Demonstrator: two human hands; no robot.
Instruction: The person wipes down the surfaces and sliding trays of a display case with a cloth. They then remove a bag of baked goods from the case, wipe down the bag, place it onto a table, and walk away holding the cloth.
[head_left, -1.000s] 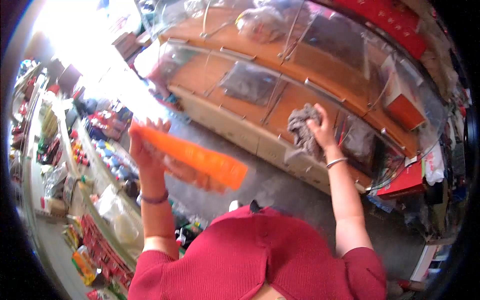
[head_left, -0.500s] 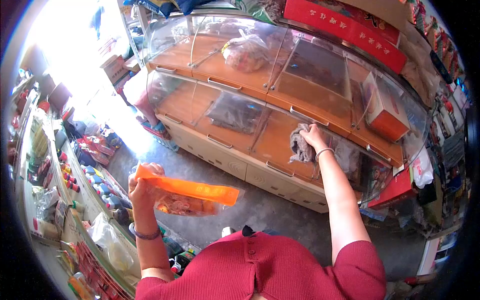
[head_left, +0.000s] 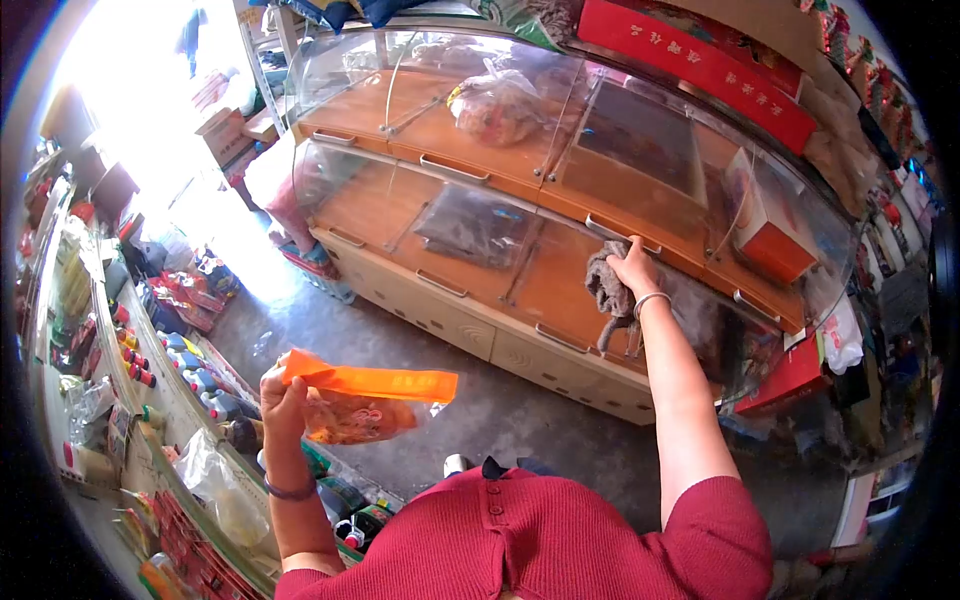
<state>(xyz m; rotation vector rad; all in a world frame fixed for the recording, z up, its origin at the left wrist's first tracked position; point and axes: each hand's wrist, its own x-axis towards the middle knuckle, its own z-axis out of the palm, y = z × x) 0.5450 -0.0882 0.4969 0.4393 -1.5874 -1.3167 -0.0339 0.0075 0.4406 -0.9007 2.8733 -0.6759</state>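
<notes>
My left hand (head_left: 284, 398) is closed on one end of a clear plastic packet (head_left: 362, 418) with an orange top strip, held above the floor on the left. Its contents look reddish-brown, but I cannot make out what they are. Out at arm's length, my right hand (head_left: 634, 272) grips a crumpled grey cloth (head_left: 606, 284), part of which hangs below the fingers. Hand and cloth are at the clear front of a display cabinet (head_left: 400, 270), just below a silver handle (head_left: 612, 230) of its upper row.
Inside the cabinet are a bagged item (head_left: 495, 112), a dark folded packet (head_left: 470, 228) and a red-and-white box (head_left: 770, 225). A long red box (head_left: 690, 60) lies on top. Shelves of bottles and packets (head_left: 215, 385) run along the left, beside the grey floor (head_left: 400, 335).
The packet in my left hand has swung slightly left and down. My right hand and the cloth have shifted a little, and more of the cloth now hangs down.
</notes>
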